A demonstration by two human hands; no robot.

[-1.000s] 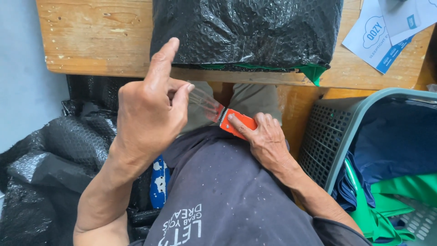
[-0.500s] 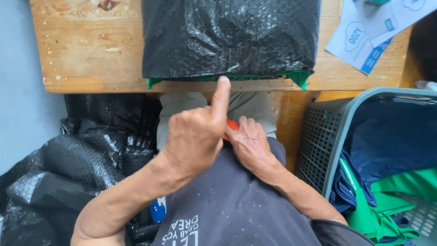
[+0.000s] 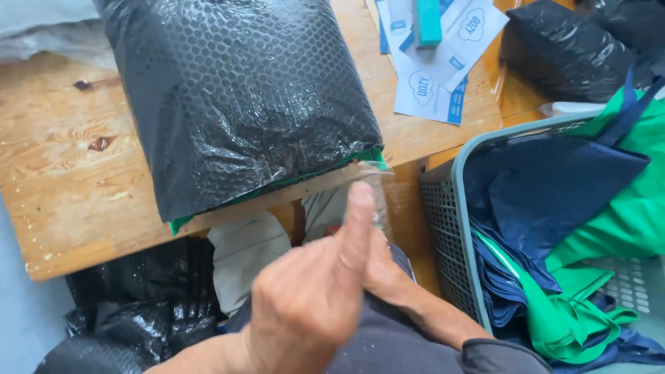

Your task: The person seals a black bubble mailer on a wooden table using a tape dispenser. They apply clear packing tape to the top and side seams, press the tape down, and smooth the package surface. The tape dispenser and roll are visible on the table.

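One strip of clear tape stretches from your raised left hand to the black bubble-wrap parcel, unsealed at its near edge; your right hand's grip I cannot tell.

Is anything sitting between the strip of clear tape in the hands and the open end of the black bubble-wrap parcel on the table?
Nothing visible does. The clear tape runs up from the left hand straight to the parcel at its green-edged open end by the table edge. The right hand sits mostly hidden behind the left.
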